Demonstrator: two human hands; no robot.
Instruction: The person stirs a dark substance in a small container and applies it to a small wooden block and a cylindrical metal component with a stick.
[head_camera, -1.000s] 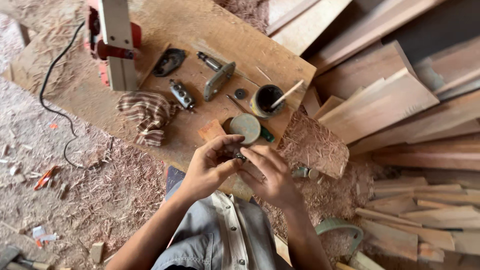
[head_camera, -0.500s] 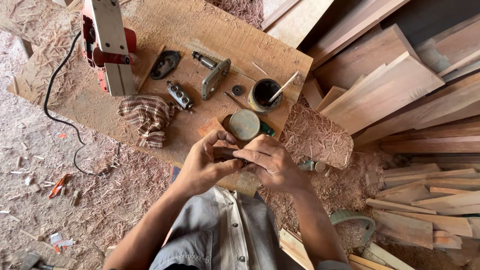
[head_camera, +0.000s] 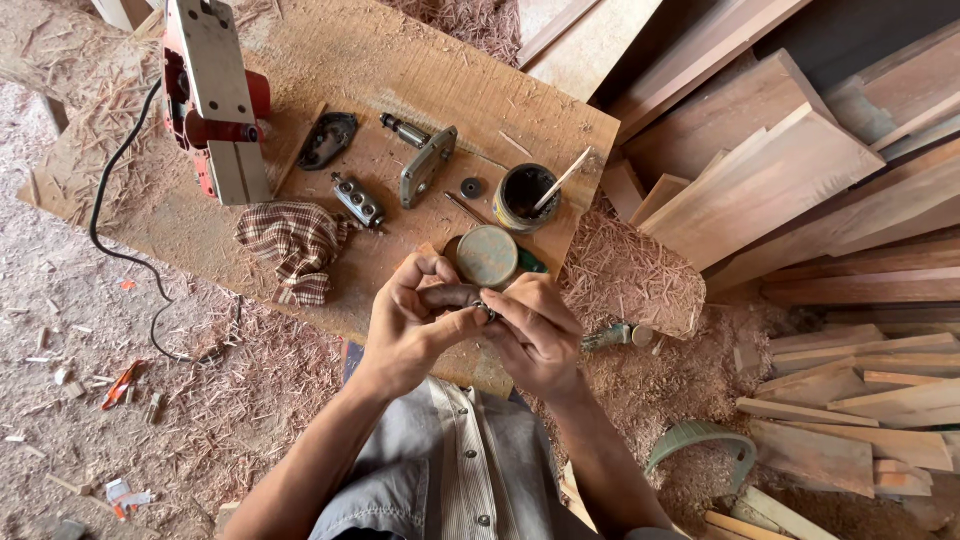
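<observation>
- Far left, a black cord (head_camera: 110, 240) trails over the sawdust and runs up to the red power tool (head_camera: 212, 95) at about ten o'clock from the hands; the tool's top is cut off by the upper edge of the view.
- At nine o'clock from the hands a checked cloth (head_camera: 292, 245) lies crumpled on the wooden board (head_camera: 400, 70), and above it sit a dark oval plate (head_camera: 327, 140) and a small metal block (head_camera: 358, 201), each too small to make out in detail.
- The left hand (head_camera: 415, 325) is curled round a dark cylindrical part (head_camera: 450, 295), thumb and fingers pressed onto it; most of the part is hidden inside the fist, only its upper side showing.
- The part lies across the top of that grip, its right end running to three o'clock, where it meets the other hand.
- The right hand (head_camera: 535, 335) pinches something tiny and shiny at the part's end; I cannot tell what it is, as the fingertips cover it.
- At twelve o'clock, just past the knuckles, a round tin lid (head_camera: 487, 256) lies flat, and beyond it stands an open tin (head_camera: 525, 195) with a stick (head_camera: 562, 178) leaning in it.
- A grey metal bracket (head_camera: 427, 165) lies at eleven o'clock.
- Right of the board, stacked planks (head_camera: 760, 180) run off the right edge.
- Against half a second ago, both hands sit a little lower and closer to the body, still closed on the same part; the board's things have not shifted.
</observation>
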